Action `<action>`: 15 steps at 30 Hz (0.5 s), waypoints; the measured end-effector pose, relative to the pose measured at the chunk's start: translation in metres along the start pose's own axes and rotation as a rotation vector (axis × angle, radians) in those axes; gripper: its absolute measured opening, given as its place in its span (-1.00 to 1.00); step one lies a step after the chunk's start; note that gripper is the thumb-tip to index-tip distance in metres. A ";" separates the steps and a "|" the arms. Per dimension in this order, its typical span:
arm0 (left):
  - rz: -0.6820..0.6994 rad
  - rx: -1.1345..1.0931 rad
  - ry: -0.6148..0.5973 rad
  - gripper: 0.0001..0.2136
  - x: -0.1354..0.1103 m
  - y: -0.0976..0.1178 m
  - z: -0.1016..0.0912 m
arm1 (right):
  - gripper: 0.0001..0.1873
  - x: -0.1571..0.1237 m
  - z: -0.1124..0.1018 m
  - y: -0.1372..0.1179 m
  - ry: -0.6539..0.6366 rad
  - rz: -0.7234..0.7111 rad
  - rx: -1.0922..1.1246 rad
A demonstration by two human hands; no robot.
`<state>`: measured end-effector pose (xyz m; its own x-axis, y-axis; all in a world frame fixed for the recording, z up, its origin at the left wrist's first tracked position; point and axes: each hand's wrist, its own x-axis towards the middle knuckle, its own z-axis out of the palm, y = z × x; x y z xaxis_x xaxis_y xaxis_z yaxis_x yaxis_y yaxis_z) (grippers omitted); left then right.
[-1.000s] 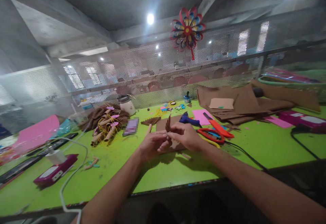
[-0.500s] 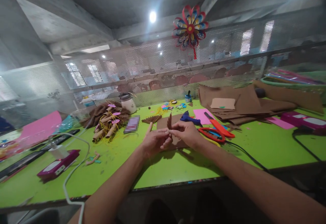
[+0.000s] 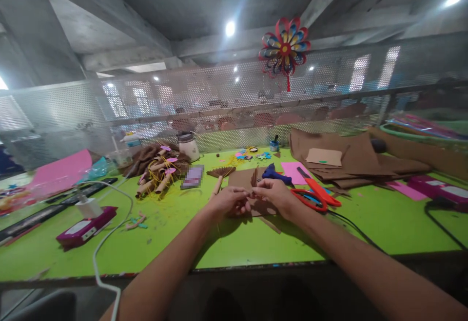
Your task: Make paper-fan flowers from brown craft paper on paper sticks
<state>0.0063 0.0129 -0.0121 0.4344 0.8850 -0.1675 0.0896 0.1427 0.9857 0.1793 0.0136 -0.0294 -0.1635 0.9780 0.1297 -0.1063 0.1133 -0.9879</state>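
A small pleated brown paper fan stands upright between my hands, its base hidden by the fingers. My right hand pinches it low down with thumb and fingertips. My left hand is closed at the same spot, its fingertips meeting the base of the folds. Beneath them lies a flat brown paper sheet. Just beyond my left hand rests another pleated fan beside a rolled paper stick. A blue glue gun and orange-handled scissors lie near my right hand.
Paper rolls tangled with yellow string lie at left, beside a blurred phone-like object. Stacked brown sheets fill the back right. Magenta power strips sit at both sides; a white cable hangs over the table edge.
The view has shifted slightly, so the scene sits lower and farther right. Both hands stay together at the base of the pleated fan, which leans a little more to the left.
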 end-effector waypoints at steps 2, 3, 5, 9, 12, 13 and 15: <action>0.043 0.094 0.109 -0.85 0.001 0.001 0.000 | -0.83 0.001 0.000 0.000 0.028 0.061 0.047; 0.085 0.135 0.156 -0.85 0.001 0.003 0.000 | -0.84 0.002 0.000 -0.001 0.038 0.090 0.064; 0.178 0.203 0.243 -0.87 0.000 0.007 -0.002 | -0.87 0.002 0.001 -0.002 0.051 0.134 0.080; 0.318 0.297 0.483 -0.88 0.000 0.017 -0.017 | -0.88 0.001 0.000 -0.003 0.055 0.166 0.045; 0.356 0.461 0.723 -0.84 0.001 0.022 -0.039 | -0.90 0.001 -0.001 -0.002 0.062 0.201 -0.011; 0.312 0.572 0.803 -0.81 0.001 0.022 -0.047 | -0.90 0.001 -0.001 -0.002 0.068 0.213 -0.027; 0.260 0.648 0.855 -0.81 0.001 0.022 -0.063 | -0.90 0.002 -0.001 -0.003 0.072 0.227 -0.057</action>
<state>-0.0473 0.0449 0.0107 -0.2329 0.9045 0.3571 0.6468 -0.1302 0.7515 0.1804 0.0154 -0.0268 -0.1059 0.9893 -0.1004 -0.0188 -0.1029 -0.9945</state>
